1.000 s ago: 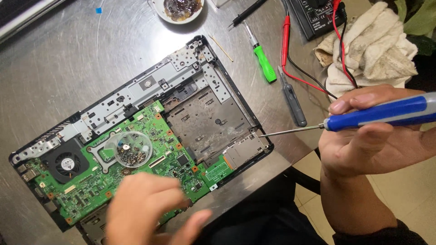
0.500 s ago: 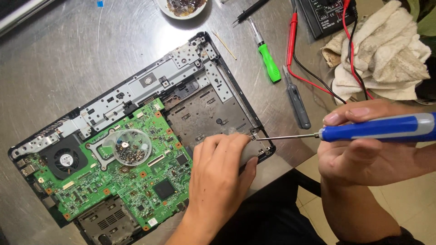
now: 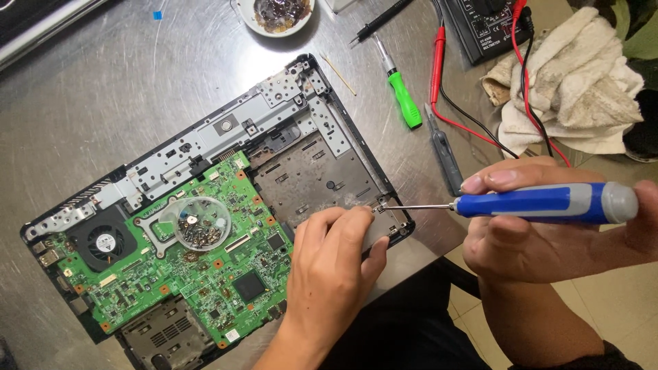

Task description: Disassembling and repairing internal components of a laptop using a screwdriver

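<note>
An opened laptop base (image 3: 205,137) lies on a steel table, its green circuit board (image 3: 171,274) and black fan (image 3: 103,241) exposed. My right hand (image 3: 548,233) grips a blue and grey screwdriver (image 3: 541,203), held level, its thin tip touching the base's right corner. My left hand (image 3: 332,264) rests flat on that corner of the base, fingertips beside the screwdriver tip. A small clear dish of screws (image 3: 199,223) sits on the circuit board.
A green-handled screwdriver (image 3: 403,96) and a grey tool (image 3: 445,154) lie to the right of the laptop base. A multimeter (image 3: 486,24) with red and black leads, a crumpled cloth (image 3: 582,89) and a white bowl (image 3: 276,15) stand at the back.
My left hand has moved from the board's lower edge up to the right corner of the base. The screwdriver tip has come in to that corner.
</note>
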